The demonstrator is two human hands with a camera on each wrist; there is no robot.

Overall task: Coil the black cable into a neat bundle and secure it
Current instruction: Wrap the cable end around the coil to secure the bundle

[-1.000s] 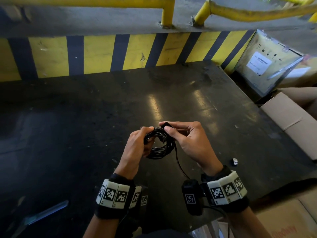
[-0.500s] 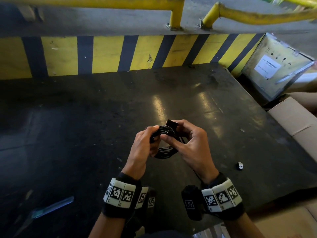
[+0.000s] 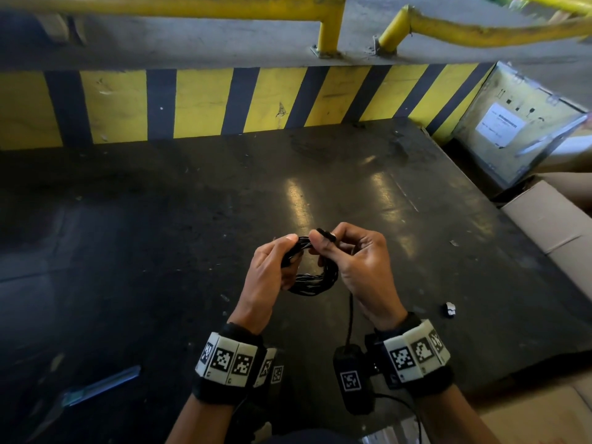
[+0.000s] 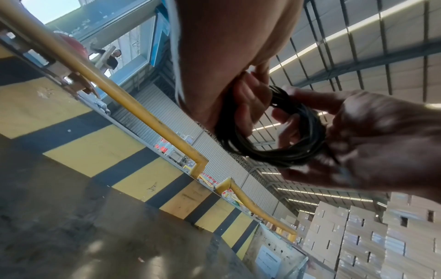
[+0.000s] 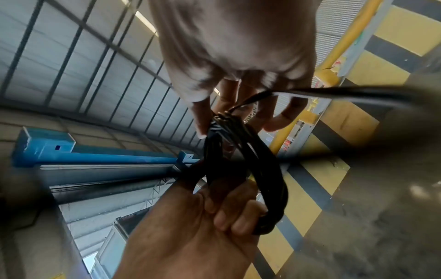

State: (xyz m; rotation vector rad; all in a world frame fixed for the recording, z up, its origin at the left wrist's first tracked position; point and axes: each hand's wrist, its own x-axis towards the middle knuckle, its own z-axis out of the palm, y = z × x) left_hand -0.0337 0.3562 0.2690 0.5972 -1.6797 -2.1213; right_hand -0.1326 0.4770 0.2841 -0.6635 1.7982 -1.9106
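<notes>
The black cable [image 3: 315, 280] is wound into a small round coil [image 4: 281, 151] held in the air above the dark table [image 3: 160, 251]. My left hand [image 3: 272, 267] grips the coil's left side, fingers curled through the loop [image 5: 229, 213]. My right hand [image 3: 355, 261] holds the right side and pinches the cable's black end piece [image 3: 325, 235] between thumb and forefinger at the top of the coil. A loose strand [image 3: 350, 315] hangs down from the coil toward my right wrist. In the right wrist view the coil [image 5: 241, 160] runs between both hands.
A small black-and-white piece [image 3: 450, 309] lies on the table to the right. A bluish flat strip [image 3: 99, 386] lies at the lower left. A yellow-and-black striped wall [image 3: 224, 104] backs the table. Cardboard boxes [image 3: 544, 216] stand off the right edge.
My right hand has turned and closed in on the coil, its thumb and forefinger now pinching the end piece at the top. The coil hangs lower between the hands.
</notes>
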